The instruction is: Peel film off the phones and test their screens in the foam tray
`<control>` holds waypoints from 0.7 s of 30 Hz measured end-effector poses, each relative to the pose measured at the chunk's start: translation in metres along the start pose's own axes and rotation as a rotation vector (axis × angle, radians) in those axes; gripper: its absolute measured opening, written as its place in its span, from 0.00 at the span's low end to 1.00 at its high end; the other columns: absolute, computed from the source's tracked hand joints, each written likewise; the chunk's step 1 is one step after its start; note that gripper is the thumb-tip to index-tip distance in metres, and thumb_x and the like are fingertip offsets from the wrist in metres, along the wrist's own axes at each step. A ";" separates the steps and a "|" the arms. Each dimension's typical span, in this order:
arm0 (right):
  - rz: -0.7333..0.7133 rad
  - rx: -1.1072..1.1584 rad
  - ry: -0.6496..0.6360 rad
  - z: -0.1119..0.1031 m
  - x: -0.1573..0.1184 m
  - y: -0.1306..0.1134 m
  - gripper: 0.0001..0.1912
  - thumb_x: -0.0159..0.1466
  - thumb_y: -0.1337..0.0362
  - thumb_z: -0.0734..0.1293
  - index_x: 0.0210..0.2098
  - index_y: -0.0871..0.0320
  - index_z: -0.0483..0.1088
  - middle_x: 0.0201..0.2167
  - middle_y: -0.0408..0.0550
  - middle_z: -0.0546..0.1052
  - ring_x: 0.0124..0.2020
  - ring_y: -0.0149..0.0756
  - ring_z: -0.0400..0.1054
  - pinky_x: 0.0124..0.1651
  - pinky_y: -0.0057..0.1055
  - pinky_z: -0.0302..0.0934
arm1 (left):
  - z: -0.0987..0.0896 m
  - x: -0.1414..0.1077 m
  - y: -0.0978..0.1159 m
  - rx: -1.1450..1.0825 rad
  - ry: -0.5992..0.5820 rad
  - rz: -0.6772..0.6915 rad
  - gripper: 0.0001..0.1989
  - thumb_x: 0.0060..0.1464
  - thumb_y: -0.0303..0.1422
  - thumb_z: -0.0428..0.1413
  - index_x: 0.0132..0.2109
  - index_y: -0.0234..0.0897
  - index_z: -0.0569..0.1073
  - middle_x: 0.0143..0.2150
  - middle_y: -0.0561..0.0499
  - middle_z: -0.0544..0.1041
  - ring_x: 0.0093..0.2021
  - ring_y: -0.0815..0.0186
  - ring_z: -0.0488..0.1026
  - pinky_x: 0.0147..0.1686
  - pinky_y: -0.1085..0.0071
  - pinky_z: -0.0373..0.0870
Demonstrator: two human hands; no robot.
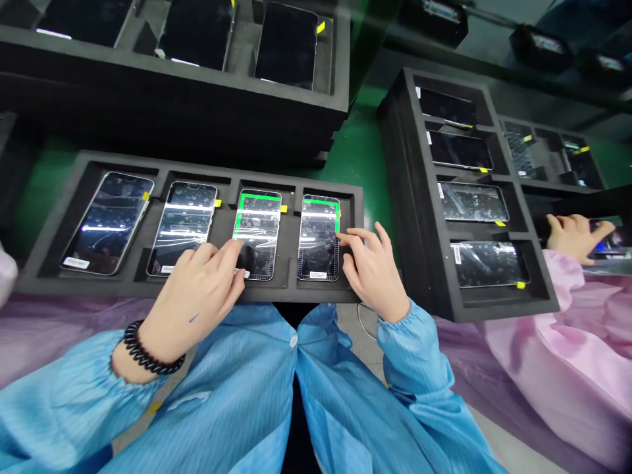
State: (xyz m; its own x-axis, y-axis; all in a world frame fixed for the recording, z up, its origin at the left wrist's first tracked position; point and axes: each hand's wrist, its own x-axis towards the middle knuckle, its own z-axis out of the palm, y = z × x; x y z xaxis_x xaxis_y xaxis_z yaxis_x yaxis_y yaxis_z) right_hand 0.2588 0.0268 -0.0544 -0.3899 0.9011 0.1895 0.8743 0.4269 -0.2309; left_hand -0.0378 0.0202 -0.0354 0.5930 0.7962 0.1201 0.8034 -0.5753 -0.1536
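Note:
A black foam tray (192,168) holds a row of phones, each in its own slot. The two left phones (109,224) (185,220) have dark screens. On the third phone (259,230) a green band runs along the top and left edge; my left hand (200,289) touches its left side, fingers bent, nothing held. The fourth phone (318,237) shows green along the top and right edge. My right hand (370,263) has its index fingertip at that phone's right edge, its fingers apart and holding nothing.
Stacked foam trays with phones (286,46) stand behind. Another stack (407,197) with several phones rises at the right. Beyond it, a co-worker's hand (573,234) in a pink sleeve is over a phone. Green table surface (363,145) shows between the stacks.

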 end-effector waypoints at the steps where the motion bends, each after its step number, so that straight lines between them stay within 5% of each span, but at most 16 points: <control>1: 0.001 0.004 0.001 0.000 -0.002 -0.001 0.15 0.69 0.72 0.58 0.53 0.58 0.67 0.44 0.49 0.81 0.58 0.47 0.69 0.72 0.61 0.50 | 0.000 -0.002 0.001 -0.003 0.003 0.002 0.15 0.65 0.29 0.49 0.54 0.23 0.69 0.33 0.44 0.73 0.35 0.55 0.67 0.34 0.61 0.59; 21: -0.051 0.010 -0.060 -0.012 -0.038 -0.025 0.16 0.70 0.73 0.57 0.54 0.60 0.69 0.46 0.49 0.82 0.56 0.45 0.72 0.70 0.61 0.53 | -0.009 -0.022 0.027 0.046 -0.073 0.020 0.21 0.65 0.31 0.49 0.58 0.19 0.67 0.53 0.30 0.79 0.37 0.52 0.71 0.36 0.59 0.62</control>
State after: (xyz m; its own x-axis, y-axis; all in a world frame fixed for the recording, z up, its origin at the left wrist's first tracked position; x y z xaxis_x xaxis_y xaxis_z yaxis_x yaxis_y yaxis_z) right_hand 0.2552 -0.0191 -0.0442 -0.4511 0.8808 0.1438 0.8499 0.4731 -0.2322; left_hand -0.0290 -0.0148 -0.0332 0.6021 0.7972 0.0449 0.7872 -0.5833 -0.2003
